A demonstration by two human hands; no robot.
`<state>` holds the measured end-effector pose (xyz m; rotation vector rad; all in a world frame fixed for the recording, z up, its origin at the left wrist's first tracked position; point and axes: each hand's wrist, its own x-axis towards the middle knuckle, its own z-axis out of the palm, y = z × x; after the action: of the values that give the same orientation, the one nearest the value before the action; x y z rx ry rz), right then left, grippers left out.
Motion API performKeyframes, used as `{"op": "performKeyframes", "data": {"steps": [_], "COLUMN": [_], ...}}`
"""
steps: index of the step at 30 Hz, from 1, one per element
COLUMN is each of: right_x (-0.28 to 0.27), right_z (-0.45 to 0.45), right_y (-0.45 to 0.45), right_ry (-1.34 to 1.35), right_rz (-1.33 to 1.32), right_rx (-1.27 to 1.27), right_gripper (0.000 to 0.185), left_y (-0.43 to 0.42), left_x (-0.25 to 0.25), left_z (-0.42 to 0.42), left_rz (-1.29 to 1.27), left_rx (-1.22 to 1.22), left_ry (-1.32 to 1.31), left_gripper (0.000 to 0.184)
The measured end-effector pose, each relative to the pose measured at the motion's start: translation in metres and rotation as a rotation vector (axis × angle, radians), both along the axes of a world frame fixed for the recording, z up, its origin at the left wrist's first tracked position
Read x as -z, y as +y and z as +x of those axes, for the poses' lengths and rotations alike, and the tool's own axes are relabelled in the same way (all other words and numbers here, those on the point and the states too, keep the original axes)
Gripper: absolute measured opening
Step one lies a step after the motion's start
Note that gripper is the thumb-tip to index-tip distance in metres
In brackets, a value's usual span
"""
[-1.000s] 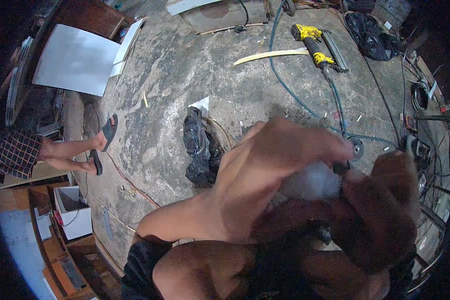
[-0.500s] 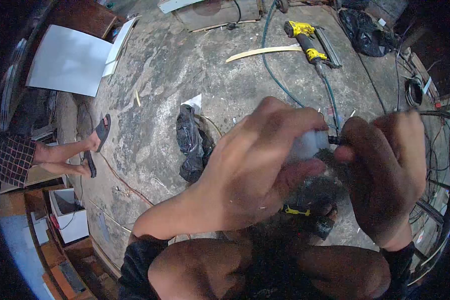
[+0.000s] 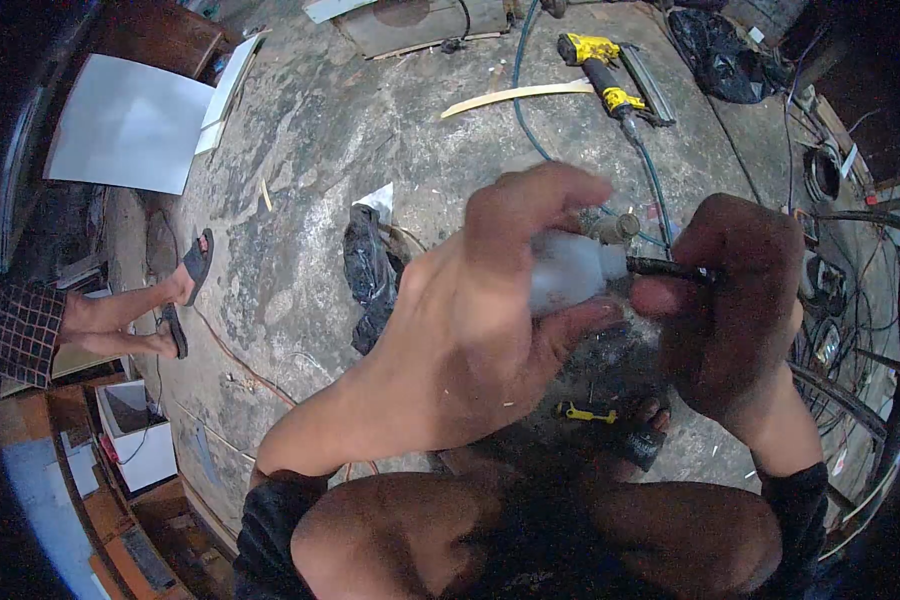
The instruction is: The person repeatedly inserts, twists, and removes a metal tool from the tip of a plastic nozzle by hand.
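translucent bottle [image 3: 568, 272] is clasped by left hand [image 3: 470, 325] — right hand [image 3: 735, 300] pinches dark stem [image 3: 667, 268] near its neck.

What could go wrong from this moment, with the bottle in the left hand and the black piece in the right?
The left hand holds the translucent bottle with its neck toward the right hand; if it has liquid inside, which I cannot tell, some might spill. The narrow black piece, by the bottle's neck, could slip from its grip. The reddish cable lies near another person's sandalled foot and might trip them.
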<state>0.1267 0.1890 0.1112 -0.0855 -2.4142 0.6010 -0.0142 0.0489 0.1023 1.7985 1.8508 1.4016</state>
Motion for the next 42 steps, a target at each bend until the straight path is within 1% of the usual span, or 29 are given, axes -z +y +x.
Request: {"op": "performKeyframes", "data": {"steps": [1, 3, 4, 7, 9, 10, 12, 15, 18, 19, 21, 23, 26, 28, 30, 32, 35, 38, 41, 42], "right_x": [-0.002, -0.004, -0.001, 0.009, 0.009, 0.008, 0.009, 0.016, 0.018, 0.02, 0.028, 0.037, 0.047, 0.045, 0.036, 0.022, 0.022, 0.021, 0.026, 0.027], "right_z": [-0.001, -0.003, -0.005, -0.009, -0.014, -0.017, -0.025, -0.033, -0.032, -0.032, -0.033, -0.035, -0.034, -0.034, -0.029, -0.021, -0.013, -0.007, -0.003, -0.001], "right_y": [0.0, -0.001, 0.0, -0.001, -0.002, -0.002, -0.008, -0.021, -0.023, -0.025, -0.025, -0.022, -0.017, -0.011, -0.007, -0.004, 0.005, 0.006, 0.013, 0.012], "right_ry": [-0.016, -0.052, -0.034, 0.04, 0.095, 0.113, 0.214, 0.388, 0.394, 0.376, 0.376, 0.42, 0.479, 0.462, 0.33, 0.085, -0.119, -0.295, -0.347, -0.342], "right_rz": [0.007, 0.018, -0.029, -0.189, -0.19, -0.128, -0.158, -0.389, -0.575, -0.664, -0.748, -0.739, -0.711, -0.531, -0.371, -0.228, -0.123, -0.05, 0.005, -0.026], "right_rx": [-0.017, -0.051, -0.071, -0.114, -0.126, -0.136, -0.121, -0.098, -0.179, -0.187, -0.185, -0.156, -0.104, -0.002, 0.087, 0.166, -0.061, -0.136, -0.331, -0.369], "right_gripper": [0.048, 0.047, 0.046, 0.044, 0.043, 0.042, 0.041, 0.041, 0.041, 0.04, 0.038, 0.036, 0.042, 0.04, 0.038, 0.034, 0.024, 0.023, 0.023, 0.023], "left_y": [0.0, 0.0, 0.0, 0.001, 0.003, 0.005, 0.007, 0.01, 0.012, 0.012, 0.012, 0.016, 0.019, 0.021, 0.021, 0.021, 0.016, 0.011, 0.01, 0.007], "left_x": [-0.005, -0.01, -0.01, -0.012, -0.012, -0.008, -0.001, 0.001, -0.004, -0.005, -0.005, -0.005, 0.001, 0.003, 0.006, 0.012, 0.008, 0.018, 0.019, 0.02], "left_z": [0.0, 0.003, 0.005, 0.008, 0.009, 0.011, 0.015, 0.018, 0.018, 0.018, 0.018, 0.016, 0.017, 0.018, 0.017, 0.013, 0.004, 0.0, -0.005, -0.006], "left_rz": [-0.04, -0.094, -0.106, -0.253, -0.289, -0.262, -0.225, -0.218, -0.269, -0.289, -0.308, -0.313, -0.15, -0.184, -0.229, -0.284, -0.321, -0.296, -0.383, -0.392], "left_rx": [0.018, 0.01, -0.016, -0.057, -0.056, -0.045, -0.025, -0.002, -0.02, -0.026, -0.06, -0.109, -0.112, -0.108, -0.134, -0.186, -0.246, -0.143, -0.016, 0.025], "left_ry": [0.059, 0.066, 0.017, -0.043, -0.06, -0.074, -0.126, -0.191, -0.151, -0.139, -0.127, -0.124, 0.012, 0.014, 0.05, 0.12, 0.228, 0.32, 0.378, 0.371], "left_gripper": [0.052, 0.05, 0.048, 0.044, 0.042, 0.042, 0.044, 0.044, 0.045, 0.045, 0.045, 0.045, 0.045, 0.044, 0.042, 0.039, 0.025, 0.018, 0.011, 0.017]}}
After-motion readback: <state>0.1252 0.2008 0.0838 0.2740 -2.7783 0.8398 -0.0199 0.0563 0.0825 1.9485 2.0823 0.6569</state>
